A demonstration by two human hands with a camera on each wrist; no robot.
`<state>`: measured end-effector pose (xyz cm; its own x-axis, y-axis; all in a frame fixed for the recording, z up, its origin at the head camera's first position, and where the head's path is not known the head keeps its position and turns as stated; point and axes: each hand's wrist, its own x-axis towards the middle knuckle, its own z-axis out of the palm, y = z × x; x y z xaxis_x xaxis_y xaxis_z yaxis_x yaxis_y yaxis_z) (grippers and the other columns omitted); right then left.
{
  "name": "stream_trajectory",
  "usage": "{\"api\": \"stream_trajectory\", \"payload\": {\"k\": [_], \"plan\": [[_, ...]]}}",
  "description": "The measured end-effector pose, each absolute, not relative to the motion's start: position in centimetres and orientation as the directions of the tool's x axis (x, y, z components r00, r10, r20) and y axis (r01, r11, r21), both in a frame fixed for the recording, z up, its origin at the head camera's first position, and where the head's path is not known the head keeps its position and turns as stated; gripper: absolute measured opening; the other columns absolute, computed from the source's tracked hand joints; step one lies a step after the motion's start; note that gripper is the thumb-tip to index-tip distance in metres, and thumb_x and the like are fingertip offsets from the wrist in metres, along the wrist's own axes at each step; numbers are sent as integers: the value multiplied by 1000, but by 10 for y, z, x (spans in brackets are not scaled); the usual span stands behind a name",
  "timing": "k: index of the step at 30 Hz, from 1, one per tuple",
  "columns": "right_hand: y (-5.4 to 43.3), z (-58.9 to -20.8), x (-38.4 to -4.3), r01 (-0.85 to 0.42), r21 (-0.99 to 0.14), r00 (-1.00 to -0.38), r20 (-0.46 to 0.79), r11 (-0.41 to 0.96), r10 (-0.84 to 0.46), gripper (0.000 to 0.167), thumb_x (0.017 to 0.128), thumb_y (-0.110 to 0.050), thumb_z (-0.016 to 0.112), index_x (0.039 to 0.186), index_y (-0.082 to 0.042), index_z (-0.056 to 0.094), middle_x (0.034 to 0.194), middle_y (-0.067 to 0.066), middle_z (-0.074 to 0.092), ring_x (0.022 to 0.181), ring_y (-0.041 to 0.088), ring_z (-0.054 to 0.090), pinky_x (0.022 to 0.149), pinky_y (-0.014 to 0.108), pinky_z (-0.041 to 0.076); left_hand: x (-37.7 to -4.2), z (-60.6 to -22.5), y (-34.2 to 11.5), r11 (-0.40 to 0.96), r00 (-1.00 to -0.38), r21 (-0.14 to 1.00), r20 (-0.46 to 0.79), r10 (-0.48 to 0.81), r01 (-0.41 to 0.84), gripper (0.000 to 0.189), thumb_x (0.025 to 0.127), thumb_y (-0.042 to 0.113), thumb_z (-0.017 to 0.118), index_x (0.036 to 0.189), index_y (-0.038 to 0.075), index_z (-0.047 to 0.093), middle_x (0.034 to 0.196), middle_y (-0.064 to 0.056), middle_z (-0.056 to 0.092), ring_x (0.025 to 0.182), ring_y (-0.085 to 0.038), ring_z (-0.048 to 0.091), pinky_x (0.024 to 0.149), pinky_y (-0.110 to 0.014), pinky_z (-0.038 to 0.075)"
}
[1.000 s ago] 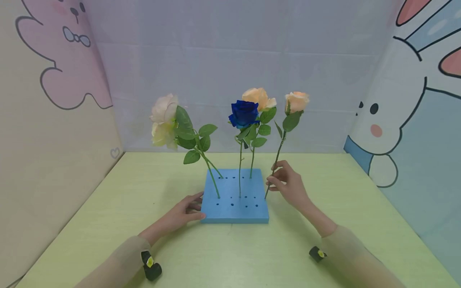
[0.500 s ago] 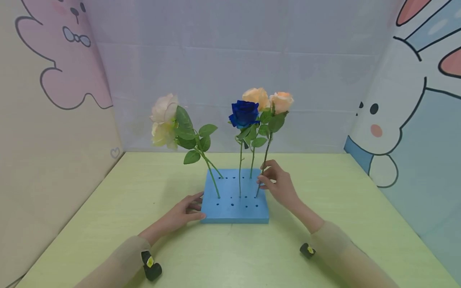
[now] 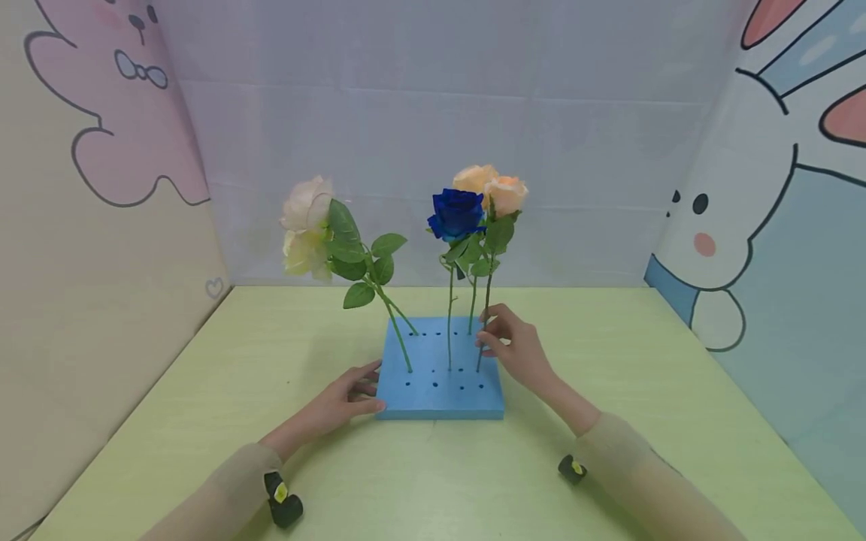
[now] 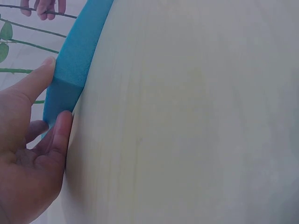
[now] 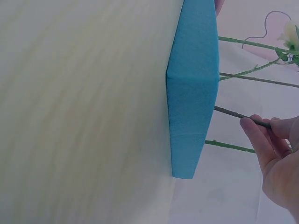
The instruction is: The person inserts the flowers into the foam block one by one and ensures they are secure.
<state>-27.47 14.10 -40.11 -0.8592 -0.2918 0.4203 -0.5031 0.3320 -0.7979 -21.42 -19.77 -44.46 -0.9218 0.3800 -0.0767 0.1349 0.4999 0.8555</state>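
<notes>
My right hand [image 3: 517,349] pinches the dark stem of a peach rose [image 3: 505,197] between thumb and fingers. The stem's lower end meets the top of a blue foam board [image 3: 440,402] near its right side; how deep it sits cannot be told. At the board's left edge, my left hand [image 3: 341,402] holds on, thumb [image 4: 39,79] over the upper edge and fingers along the side. A blue rose [image 3: 456,214] and another peach-yellow rose [image 3: 473,178] stand in the board. Leaning left from it are a pale pink flower [image 3: 307,203] and a yellow flower [image 3: 304,252].
Several small holes dot the board's top. It lies on a light yellow-green table [image 3: 433,481]. A pale curtain [image 3: 433,113] hangs behind, with cartoon-printed walls on either side. Flower heads crowd together above the board's right half.
My right hand has moved left with the peach rose, carrying its stem from the board's right edge onto the top and bringing it more upright. My left hand has stayed at the board.
</notes>
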Motion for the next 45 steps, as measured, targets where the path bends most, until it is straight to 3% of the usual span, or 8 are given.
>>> {"api": "stream_trajectory", "payload": {"k": [7,19,29,45], "plan": [[140,-402,-274,-479,-803,-874,398,354,-280,18,93,-7,66,109,-12,58,85,14,72,80,26,74,64,25,61,-214,-444,-198,492,-921,860,-74,383,135,79,92,30,70,156,8,29,144,-17,49,124,-29,56,95,-17,48],[138,-404,-273,-458,-812,-884,373,362,-282,15,94,1,63,108,0,57,88,26,70,82,39,72,65,37,62,-214,-446,-197,516,-925,846,-78,372,136,81,92,33,71,156,7,28,143,-17,49,122,-27,57,101,-33,51],[139,-405,-270,-481,-780,-870,367,400,-329,9,93,-6,66,100,-7,60,81,12,70,80,25,75,64,25,61,-215,-444,-197,510,-925,851,-86,370,125,80,92,34,70,156,9,28,145,-17,48,125,-30,55,104,-38,49],[139,-404,-266,-455,-782,-878,315,425,-360,7,93,-4,66,96,-5,60,84,14,69,83,27,75,64,25,61,-215,-447,-199,497,-924,858,-77,375,130,79,92,31,70,156,9,29,145,-18,48,125,-31,56,105,-44,49]]}}
